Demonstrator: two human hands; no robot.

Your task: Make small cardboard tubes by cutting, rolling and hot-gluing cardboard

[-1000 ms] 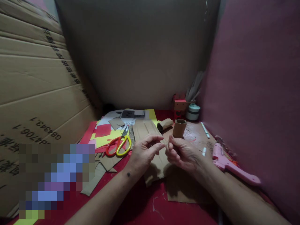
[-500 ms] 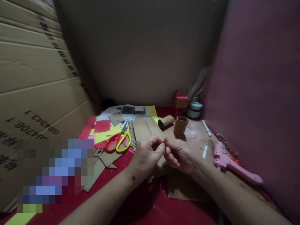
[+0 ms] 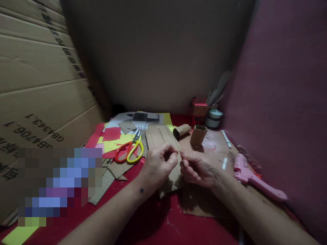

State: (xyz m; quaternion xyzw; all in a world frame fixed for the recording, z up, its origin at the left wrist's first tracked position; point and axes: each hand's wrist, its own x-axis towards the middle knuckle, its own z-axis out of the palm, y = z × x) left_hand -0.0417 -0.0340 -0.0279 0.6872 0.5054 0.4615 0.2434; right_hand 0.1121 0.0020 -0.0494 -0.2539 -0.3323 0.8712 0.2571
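Note:
My left hand is closed in a pinch, thumb against the fingers, above a long cardboard piece. Facing it, my right hand is also pinched, its fingertips close to those of the left. Whatever sits between the fingertips is too small to make out. Scissors with one red and one yellow handle lie left of my hands. Beyond the right hand stands a small open cardboard tube, beside a rolled cardboard piece on its side.
A pink glue gun and white sticks lie at the right. Paper scraps spread at the left. Behind are a small red-topped cardboard figure and a pale blue jar. A large carton walls the left side.
The view has shifted slightly. My fingertips have moved a little apart, both hands still pinched, and more of the cardboard's lower end shows beneath them.

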